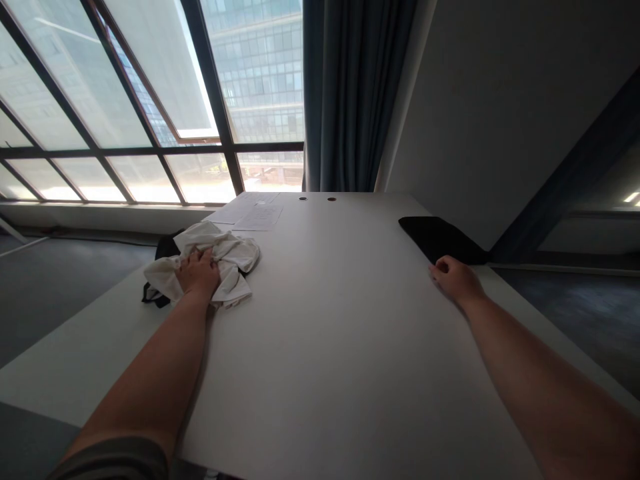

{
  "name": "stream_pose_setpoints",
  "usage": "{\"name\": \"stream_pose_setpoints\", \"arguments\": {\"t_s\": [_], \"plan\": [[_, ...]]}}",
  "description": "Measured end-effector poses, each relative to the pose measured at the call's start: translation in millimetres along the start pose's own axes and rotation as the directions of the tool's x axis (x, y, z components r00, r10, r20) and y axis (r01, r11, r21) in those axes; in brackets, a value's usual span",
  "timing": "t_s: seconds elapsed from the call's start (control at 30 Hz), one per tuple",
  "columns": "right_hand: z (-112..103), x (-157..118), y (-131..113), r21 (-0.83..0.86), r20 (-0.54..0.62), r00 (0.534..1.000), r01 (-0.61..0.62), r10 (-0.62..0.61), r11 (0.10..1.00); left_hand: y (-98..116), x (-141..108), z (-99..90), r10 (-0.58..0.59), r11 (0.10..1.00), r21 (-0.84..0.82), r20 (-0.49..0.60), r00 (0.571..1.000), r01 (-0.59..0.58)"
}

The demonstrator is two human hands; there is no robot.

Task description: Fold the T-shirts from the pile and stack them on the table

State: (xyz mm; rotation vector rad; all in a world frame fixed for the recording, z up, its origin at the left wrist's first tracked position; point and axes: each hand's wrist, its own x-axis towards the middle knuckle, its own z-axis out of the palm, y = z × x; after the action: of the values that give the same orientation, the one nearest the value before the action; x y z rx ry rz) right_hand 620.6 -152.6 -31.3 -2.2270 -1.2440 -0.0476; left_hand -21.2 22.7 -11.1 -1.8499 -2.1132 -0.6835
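On the left part of the white table [325, 320] lies a crumpled white cloth [235, 253], bunched in loose folds. My left hand [199, 272] rests on top of it, palm down with the fingers spread. Something black [167, 247] shows from under the cloth at its left side, with a black strap-like end [154, 295] nearer me; its kind is hidden. Over at the right, a flat black mat-like piece [443, 237] with rounded corners lies on the table. My right hand [455, 280] is at its near edge, fingers curled in, with nothing visible in them.
Several printed sheets of paper [257, 217] lie at the far left of the table. Two small round holes, one of them a cable hole [331, 199], sit near the far edge. Beyond are large windows [265, 73], one pane tilted open, and a dark blue curtain [355, 93].
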Motion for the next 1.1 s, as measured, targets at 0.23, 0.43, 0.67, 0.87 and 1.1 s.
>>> {"name": "stream_pose_setpoints", "arguments": {"t_s": [0.23,0.43,0.67,0.87,1.1], "plan": [[8.2,-46.8,-52.1,0.126,0.077,0.937,0.330,-0.341,0.936,7.4,-1.9,-11.4,0.017,0.992,-0.127,-0.040,0.999,-0.022],[7.5,-92.6,-100.3,0.223,0.120,0.854,0.473,-0.506,0.852,59.6,-33.8,-39.1,0.433,0.850,-0.301,-0.067,0.899,-0.432],[8.8,-126.5,-121.7,0.385,-0.037,0.772,0.597,-0.634,0.704,139.6,-125.0,-62.8,0.954,0.282,-0.622,0.103,0.282,-0.730],[13.0,-135.3,-126.7,0.424,0.180,0.490,0.744,-0.853,0.516,141.4,-128.1,-61.5,0.977,0.211,-0.556,0.101,0.187,-0.804],[29.7,-150.3,-154.7,0.441,0.280,0.415,0.745,-0.866,0.500,144.4,-126.2,-55.3,0.714,0.700,-0.229,0.263,0.649,-0.677]]}}
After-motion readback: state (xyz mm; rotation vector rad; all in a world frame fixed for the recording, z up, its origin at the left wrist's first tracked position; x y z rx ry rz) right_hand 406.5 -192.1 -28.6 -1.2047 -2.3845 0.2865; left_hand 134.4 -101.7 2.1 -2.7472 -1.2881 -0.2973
